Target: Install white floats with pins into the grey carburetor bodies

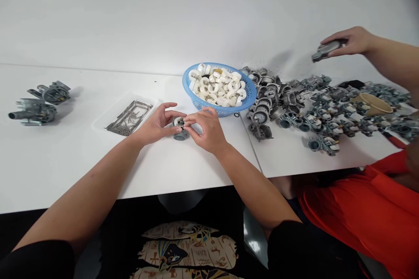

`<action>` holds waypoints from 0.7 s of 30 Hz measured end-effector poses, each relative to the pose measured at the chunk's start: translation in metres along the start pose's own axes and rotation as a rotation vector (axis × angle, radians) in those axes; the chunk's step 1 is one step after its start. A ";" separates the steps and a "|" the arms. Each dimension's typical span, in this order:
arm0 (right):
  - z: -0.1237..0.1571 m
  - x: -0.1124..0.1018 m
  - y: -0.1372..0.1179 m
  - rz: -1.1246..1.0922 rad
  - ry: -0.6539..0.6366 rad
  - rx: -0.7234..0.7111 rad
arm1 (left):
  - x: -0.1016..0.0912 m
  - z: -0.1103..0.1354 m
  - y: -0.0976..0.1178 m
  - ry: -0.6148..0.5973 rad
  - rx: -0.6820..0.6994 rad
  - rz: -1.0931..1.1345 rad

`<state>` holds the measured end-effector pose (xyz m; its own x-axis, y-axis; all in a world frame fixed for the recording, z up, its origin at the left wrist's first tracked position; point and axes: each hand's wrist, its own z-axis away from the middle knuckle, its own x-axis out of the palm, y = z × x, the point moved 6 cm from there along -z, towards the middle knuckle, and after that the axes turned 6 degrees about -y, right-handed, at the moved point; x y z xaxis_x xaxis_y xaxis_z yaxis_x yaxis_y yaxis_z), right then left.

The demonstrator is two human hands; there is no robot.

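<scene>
Fingers of both hands closed on a carburetor body, blue basket just ahead, clear tray beside left hand.

Far of hands: long free run L–R over white laminate table, behind blue plastic basket of white rings. R route blocked: heap of grey die-cast carb bodies abuts basket, runs to far R; co-worker's hand hangs above heap. L: passable gap btw translucent plastic tray of grey metal rods and 2 grey carb bodies. Own L hand just beside tray; own R hand just near of basket; small grey carb body btw hands.
</scene>
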<state>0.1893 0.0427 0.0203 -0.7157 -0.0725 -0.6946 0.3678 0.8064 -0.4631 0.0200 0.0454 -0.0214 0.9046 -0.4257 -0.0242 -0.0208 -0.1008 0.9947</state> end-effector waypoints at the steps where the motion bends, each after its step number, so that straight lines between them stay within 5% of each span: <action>1: 0.000 -0.001 0.000 -0.011 -0.006 0.001 | 0.000 0.000 0.000 -0.002 0.000 -0.001; 21: 0.001 -0.002 0.005 -0.122 -0.015 0.026 | -0.001 0.000 -0.004 -0.034 0.001 -0.033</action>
<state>0.1933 0.0465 0.0191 -0.7475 -0.1782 -0.6399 0.2938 0.7753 -0.5590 0.0187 0.0466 -0.0255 0.8896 -0.4527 -0.0609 0.0088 -0.1163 0.9932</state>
